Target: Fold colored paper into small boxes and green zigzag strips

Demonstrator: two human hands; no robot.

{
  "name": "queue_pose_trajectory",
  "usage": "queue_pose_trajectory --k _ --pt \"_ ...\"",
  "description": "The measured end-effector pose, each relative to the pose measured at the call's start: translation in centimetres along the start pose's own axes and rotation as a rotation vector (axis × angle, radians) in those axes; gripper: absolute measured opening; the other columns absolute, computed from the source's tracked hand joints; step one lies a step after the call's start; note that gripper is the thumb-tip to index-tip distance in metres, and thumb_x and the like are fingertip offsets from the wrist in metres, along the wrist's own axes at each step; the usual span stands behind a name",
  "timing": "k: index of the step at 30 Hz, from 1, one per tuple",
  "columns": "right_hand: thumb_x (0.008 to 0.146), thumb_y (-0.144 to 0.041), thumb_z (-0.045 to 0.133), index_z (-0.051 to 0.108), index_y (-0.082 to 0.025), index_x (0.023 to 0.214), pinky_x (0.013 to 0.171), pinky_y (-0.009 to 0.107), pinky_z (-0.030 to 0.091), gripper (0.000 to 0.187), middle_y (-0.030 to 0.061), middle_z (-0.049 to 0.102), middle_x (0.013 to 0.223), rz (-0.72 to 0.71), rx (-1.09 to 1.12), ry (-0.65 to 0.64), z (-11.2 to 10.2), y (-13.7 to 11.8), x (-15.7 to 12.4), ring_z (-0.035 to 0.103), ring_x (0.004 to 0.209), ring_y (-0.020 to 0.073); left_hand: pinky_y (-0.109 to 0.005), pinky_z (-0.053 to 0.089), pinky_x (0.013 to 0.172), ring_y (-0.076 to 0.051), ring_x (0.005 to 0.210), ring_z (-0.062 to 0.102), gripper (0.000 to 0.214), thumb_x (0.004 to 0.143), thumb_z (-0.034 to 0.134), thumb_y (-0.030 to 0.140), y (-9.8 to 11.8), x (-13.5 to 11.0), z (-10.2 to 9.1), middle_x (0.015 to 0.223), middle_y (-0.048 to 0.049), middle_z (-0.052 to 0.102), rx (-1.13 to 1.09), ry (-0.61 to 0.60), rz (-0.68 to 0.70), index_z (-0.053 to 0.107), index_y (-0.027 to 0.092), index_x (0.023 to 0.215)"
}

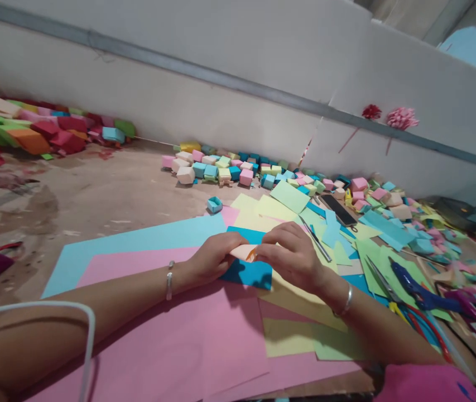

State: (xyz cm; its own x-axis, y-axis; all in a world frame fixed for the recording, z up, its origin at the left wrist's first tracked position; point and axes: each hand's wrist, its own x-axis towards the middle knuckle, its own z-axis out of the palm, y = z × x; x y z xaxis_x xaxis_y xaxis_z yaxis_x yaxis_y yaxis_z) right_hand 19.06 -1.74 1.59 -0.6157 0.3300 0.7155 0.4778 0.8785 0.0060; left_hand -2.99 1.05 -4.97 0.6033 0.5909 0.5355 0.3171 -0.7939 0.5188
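My left hand and my right hand meet over a small folded piece of pale peach paper, both pinching it between fingers and thumbs. The piece is held just above a dark blue sheet that lies on large pink and light blue sheets. Each wrist wears a silver bangle. Much of the peach piece is hidden by my fingers.
Several small folded paper boxes lie heaped behind, one blue box apart. A phone, scissors, blue-handled tools and loose green and yellow sheets lie right. Coloured folded paper piles far left by the white wall.
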Motion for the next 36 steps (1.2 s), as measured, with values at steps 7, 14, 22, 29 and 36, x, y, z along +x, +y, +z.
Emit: queue_pose_trajectory --k 7,14,22,29,36 --pt "0.092 -0.015 0.055 0.062 -0.021 0.083 0.067 0.032 0.039 0.013 0.0031 0.068 0.083 0.015 -0.009 -0.056 0.6 0.4 -0.3 0.055 0.077 0.0159 -0.028 0.046 0.068 -0.016 0.074 0.059 0.030 0.074 0.042 0.001 -0.3 0.3 -0.1 0.085 -0.0038 0.067 0.074 -0.016 0.009 0.059 0.018 0.092" --pt "0.091 -0.010 0.051 0.060 -0.019 0.084 0.065 0.032 0.042 0.014 0.0065 0.068 0.085 0.155 0.120 -0.016 1.0 0.1 -0.1 0.057 0.078 0.0170 -0.028 0.046 0.067 -0.016 0.075 0.059 0.027 0.076 0.043 0.002 -0.1 0.6 -0.2 0.082 -0.0036 0.066 0.050 -0.024 -0.068 0.060 0.018 0.089" --pt "0.086 -0.014 0.052 0.057 -0.020 0.082 0.063 0.035 0.042 0.009 0.0066 0.067 0.076 0.163 0.075 0.045 1.3 -0.5 -0.4 0.055 0.070 0.0189 -0.028 0.048 0.070 -0.015 0.077 0.062 0.030 0.078 0.043 0.003 0.7 0.5 -0.3 0.087 -0.0035 0.069 0.014 -0.103 -0.116 0.063 0.018 0.095" --pt "0.087 -0.017 0.055 0.060 -0.019 0.086 0.067 0.036 0.045 0.006 0.0068 0.069 0.080 0.186 0.114 0.032 1.1 -0.9 -0.2 0.059 0.075 0.0193 -0.025 0.047 0.066 -0.013 0.072 0.060 0.030 0.074 0.041 0.001 0.7 0.5 -0.5 0.082 -0.0022 0.067 -0.025 -0.070 -0.154 0.062 0.017 0.087" --pt "0.093 -0.021 0.055 0.060 -0.020 0.101 0.071 0.032 0.050 0.009 0.0056 0.073 0.089 0.158 0.126 0.077 1.4 -0.7 -0.3 0.066 0.081 0.0172 -0.024 0.048 0.065 -0.012 0.068 0.057 0.025 0.080 0.040 0.003 0.7 0.2 -0.5 0.077 -0.0014 0.065 -0.128 -0.102 -0.135 0.061 0.016 0.079"
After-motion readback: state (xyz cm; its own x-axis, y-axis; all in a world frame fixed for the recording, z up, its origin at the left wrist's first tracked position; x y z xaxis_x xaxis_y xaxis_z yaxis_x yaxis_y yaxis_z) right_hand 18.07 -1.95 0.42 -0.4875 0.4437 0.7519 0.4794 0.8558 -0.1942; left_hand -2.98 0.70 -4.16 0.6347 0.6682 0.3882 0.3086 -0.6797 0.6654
